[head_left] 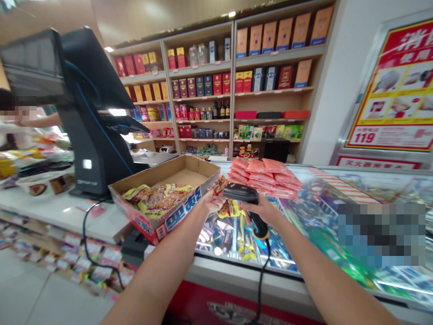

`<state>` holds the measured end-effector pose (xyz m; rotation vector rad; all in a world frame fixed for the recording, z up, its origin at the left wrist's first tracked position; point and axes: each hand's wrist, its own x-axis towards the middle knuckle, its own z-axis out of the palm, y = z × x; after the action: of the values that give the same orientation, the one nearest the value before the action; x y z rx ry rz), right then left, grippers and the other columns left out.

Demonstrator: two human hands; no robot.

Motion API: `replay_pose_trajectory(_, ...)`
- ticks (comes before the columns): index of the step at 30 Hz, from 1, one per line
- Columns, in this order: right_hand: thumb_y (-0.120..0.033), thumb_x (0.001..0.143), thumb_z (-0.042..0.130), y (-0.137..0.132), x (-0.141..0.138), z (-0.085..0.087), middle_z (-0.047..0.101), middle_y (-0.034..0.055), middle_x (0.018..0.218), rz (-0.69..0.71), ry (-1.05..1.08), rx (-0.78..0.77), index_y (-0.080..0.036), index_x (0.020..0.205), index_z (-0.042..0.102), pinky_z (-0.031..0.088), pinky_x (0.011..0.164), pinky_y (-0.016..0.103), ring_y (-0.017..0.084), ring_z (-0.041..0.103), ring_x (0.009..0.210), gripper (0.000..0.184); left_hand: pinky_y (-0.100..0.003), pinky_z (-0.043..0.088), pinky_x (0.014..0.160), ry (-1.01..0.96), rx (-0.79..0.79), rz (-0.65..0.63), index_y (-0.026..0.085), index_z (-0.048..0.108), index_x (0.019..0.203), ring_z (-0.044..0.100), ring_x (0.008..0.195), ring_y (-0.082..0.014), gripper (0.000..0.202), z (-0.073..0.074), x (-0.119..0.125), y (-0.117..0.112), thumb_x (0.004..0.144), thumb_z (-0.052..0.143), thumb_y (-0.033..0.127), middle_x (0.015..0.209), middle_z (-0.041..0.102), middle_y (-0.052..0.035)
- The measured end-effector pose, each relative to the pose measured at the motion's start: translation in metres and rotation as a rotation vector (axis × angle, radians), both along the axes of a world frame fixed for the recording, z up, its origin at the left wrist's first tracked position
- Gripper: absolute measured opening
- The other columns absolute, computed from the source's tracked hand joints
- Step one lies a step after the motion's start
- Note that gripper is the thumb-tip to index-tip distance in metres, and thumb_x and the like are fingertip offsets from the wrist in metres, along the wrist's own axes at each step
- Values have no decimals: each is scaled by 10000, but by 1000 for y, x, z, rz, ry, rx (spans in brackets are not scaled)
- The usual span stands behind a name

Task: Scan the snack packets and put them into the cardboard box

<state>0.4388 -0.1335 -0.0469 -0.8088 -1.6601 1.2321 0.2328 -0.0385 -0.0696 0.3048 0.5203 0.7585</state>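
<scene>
My right hand [260, 208] is wrapped round the handle of a black barcode scanner [241, 193], whose cable hangs down over the counter front. Close to the scanner's head, my left hand [214, 201] grips a yellow and brown snack packet [221, 184]; the scanner hides part of it. More packets of the same look [158, 198] lie in an open cardboard box [199, 169] to the left. Behind the scanner rises a stack of pink-red packets [267, 174] on the glass top.
A glass-topped case [304, 225] full of colourful packages runs to the right. At left stands a black checkout terminal [98, 135] on a white counter [101, 221]. Shelves of boxed bottles [203, 85] line the back. Another person's arm [40, 119] shows at far left.
</scene>
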Motion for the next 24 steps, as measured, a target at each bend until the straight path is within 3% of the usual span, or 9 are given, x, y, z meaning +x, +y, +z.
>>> replay_pose_trajectory(12, -407, 680, 755, 3, 2, -3, 639, 9, 551, 6, -18, -14, -191, 730, 645, 443, 391, 266, 151, 565, 367, 248, -65, 157, 278, 42, -6, 72, 168, 375, 646, 307, 302, -15, 249, 2, 3, -3, 834, 440, 19, 488, 319, 71)
replay_pose_trajectory(15, -409, 648, 771, 6, 3, -4, 688, 31, 650, 25, 28, -33, -184, 762, 656, 442, 383, 268, 151, 577, 369, 277, -57, 132, 294, 68, 36, 114, 167, 374, 664, 279, 301, -7, 229, 7, 8, -8, 818, 419, 5, 497, 296, 76)
replay_pose_trajectory(20, -386, 633, 758, 5, -4, 8, 704, 31, 729, -26, 165, -64, -195, 789, 645, 444, 363, 262, 141, 584, 373, 271, -63, 131, 329, 153, 252, 235, 137, 468, 742, 293, 329, 3, 192, 38, 10, -23, 749, 405, -44, 545, 398, 44)
replay_pose_trajectory(24, -366, 608, 756, 0, -25, 31, 692, 12, 689, -48, 150, -57, -193, 790, 639, 440, 337, 257, 151, 588, 360, 277, -105, 197, 356, 431, 523, 532, 141, 501, 790, 371, 368, -33, 159, 76, -15, -38, 747, 462, -7, 557, 473, 27)
